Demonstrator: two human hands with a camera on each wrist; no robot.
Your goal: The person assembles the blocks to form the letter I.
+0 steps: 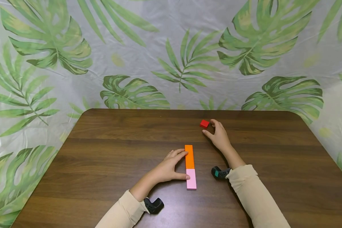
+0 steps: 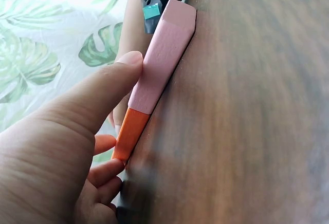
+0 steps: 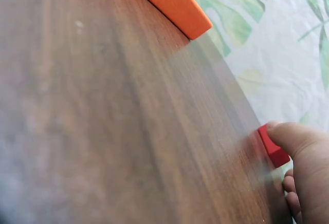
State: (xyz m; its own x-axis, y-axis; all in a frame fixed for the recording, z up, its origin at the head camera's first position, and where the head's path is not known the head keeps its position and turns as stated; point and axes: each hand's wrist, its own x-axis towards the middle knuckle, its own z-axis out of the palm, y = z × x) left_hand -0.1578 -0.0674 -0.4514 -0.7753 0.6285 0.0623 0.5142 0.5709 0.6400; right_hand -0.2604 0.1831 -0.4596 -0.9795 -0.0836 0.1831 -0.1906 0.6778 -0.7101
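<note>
An orange block [image 1: 189,156] and a pink block [image 1: 191,179] lie end to end in a line on the wooden table. From the left side, my left hand [image 1: 166,169] touches them: the thumb [image 2: 131,59] is at the pink block's edge, and the fingertips are at the orange block. Farther back lies a small red block [image 1: 204,123]. My right hand [image 1: 220,136] is just to the right of it, thumb and forefinger spread apart. In the right wrist view the thumb [image 3: 290,134] overlaps one end of the red block.
The brown table [image 1: 117,133] ends at a back edge not far behind the red block. A leaf-patterned cloth [image 1: 182,57] hangs behind it. A black wrist device [image 1: 155,205] is worn on the left wrist, another [image 1: 220,173] on the right.
</note>
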